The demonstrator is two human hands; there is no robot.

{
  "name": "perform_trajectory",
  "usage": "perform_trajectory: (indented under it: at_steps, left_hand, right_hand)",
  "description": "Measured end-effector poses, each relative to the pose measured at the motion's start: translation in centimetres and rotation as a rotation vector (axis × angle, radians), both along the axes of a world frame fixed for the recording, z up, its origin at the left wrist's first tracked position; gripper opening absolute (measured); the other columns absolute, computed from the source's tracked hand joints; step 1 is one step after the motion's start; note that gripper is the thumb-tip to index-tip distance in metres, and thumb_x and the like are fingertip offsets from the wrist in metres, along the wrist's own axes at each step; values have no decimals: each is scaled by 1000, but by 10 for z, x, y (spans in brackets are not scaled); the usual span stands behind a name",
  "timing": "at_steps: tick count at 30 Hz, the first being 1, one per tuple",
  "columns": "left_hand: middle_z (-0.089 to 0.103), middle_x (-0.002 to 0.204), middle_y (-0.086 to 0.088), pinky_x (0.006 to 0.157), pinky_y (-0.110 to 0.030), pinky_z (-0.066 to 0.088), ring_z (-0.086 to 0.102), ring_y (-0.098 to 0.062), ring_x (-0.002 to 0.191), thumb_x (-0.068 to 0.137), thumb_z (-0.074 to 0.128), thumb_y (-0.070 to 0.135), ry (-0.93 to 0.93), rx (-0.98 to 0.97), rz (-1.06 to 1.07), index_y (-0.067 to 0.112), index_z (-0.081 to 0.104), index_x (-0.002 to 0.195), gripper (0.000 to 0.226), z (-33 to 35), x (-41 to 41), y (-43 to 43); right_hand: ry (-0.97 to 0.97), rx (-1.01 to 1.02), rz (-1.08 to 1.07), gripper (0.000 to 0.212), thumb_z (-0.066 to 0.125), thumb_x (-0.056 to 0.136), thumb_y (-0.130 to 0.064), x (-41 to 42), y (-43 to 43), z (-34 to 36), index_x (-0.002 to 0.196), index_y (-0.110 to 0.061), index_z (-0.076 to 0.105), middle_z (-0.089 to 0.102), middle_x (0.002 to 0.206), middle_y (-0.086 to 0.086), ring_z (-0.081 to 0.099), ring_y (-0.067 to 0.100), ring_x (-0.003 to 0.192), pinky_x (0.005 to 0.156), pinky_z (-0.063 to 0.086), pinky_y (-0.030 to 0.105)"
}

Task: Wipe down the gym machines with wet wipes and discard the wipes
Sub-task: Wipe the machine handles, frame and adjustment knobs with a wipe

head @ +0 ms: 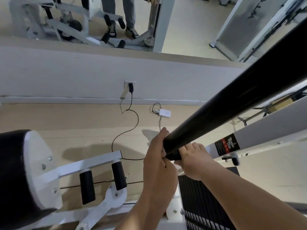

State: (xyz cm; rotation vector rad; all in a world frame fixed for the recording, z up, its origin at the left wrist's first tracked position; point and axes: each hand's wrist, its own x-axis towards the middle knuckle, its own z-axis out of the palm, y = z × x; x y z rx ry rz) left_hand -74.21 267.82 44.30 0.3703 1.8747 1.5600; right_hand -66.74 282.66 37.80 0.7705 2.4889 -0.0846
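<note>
1. Left hand [159,165] has its fingers wrapped round the near end of the long black padded bar [232,103], thumb up top.
2. Right hand [194,161] clasps that same end from the other side, fingers tucked underneath.
3. The bar slants up to the right, above the white machine frame [265,128] and black weight stack [194,196].
4. A wipe under those palms? Cannot tell.
5. Small white charger box [164,113] lies on the beige floor near the wall.

The padded bar [232,103] looks glossy black and smooth, the machine frame [93,161] white painted metal.
</note>
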Motion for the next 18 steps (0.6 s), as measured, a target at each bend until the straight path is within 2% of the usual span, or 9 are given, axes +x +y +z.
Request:
perform_trajectory:
  at_steps: [2, 5, 8, 11, 12, 13, 15, 17, 18]
  left_hand:
    - [67, 101, 18, 88, -15, 45, 62, 6, 95, 98, 37, -11, -101, 20, 25, 56, 61, 109, 72, -18, -8, 1]
    - [66, 96, 9, 67, -8, 48, 61, 6, 73, 95, 38, -12, -71, -31, -6, 37, 61, 114, 58, -21, -15, 0]
    - [67, 102, 9, 73, -9, 45, 58, -4, 78, 95, 36, -12, -83, 20, 30, 37, 65, 119, 61, 2, -12, -1]
    - [61, 108, 30, 86, -2, 42, 57, 10, 104, 97, 36, -9, 52, -17, 26, 48, 57, 125, 67, -3, -4, -4]
    - [61, 103, 31, 83, -3, 44, 58, 11, 101, 99, 35, -6, 68, -32, 34, 48, 56, 126, 63, -14, -4, -5]
    - [63, 90, 27, 74, -8, 47, 61, 7, 87, 102, 36, 1, 76, -61, 14, 46, 59, 121, 54, -30, -4, -7]
    - [56, 65, 15, 59, -15, 42, 52, -1, 60, 103, 46, 15, -77, -165, -101, 37, 66, 94, 30, -57, -2, -14]
    - [58, 66, 8, 61, -21, 41, 51, -11, 64, 95, 60, 21, -283, -317, -153, 33, 63, 75, 24, -79, 2, -32]
    - [60, 73, 1, 65, -27, 43, 53, -16, 68, 96, 58, 17, -422, -388, -39, 27, 61, 77, 22, -89, 3, -39]
  right_hand:
    - [-1, 0, 8, 44, 42, 105, -53, -1, 1, 3, 140, -27, 38, 48, 133, 1, 44, 24, 125, 115, 30, 42]
    - [1, -13, 4, 43, 43, 105, -53, 0, 0, 3, 140, -28, 38, 47, 133, 1, 43, 24, 125, 115, 30, 42]
    - [-5, -1, 1, 43, 41, 106, -53, 0, 0, 3, 139, -27, 41, 48, 131, 1, 42, 24, 124, 114, 30, 41]
    - [-19, 9, 8, 43, 39, 106, -54, 0, -1, 5, 137, -24, 44, 48, 128, 3, 43, 25, 124, 114, 31, 41]
    - [-14, 0, 6, 43, 40, 106, -54, 0, -1, 4, 137, -24, 43, 49, 129, 3, 44, 25, 124, 114, 31, 41]
    - [-4, -7, 9, 42, 42, 106, -53, 0, -1, 5, 137, -26, 42, 49, 130, 3, 44, 25, 124, 114, 31, 41]
    - [14, -17, 5, 42, 44, 105, -53, 0, 0, 5, 138, -27, 41, 49, 129, 1, 44, 23, 123, 114, 32, 41]
    - [8, -22, -2, 42, 44, 104, -53, 0, -1, 5, 137, -28, 41, 49, 128, 1, 45, 23, 122, 114, 32, 41]
    - [6, -19, 3, 42, 44, 104, -53, 0, 0, 5, 137, -28, 41, 49, 128, 1, 45, 23, 122, 114, 33, 42]
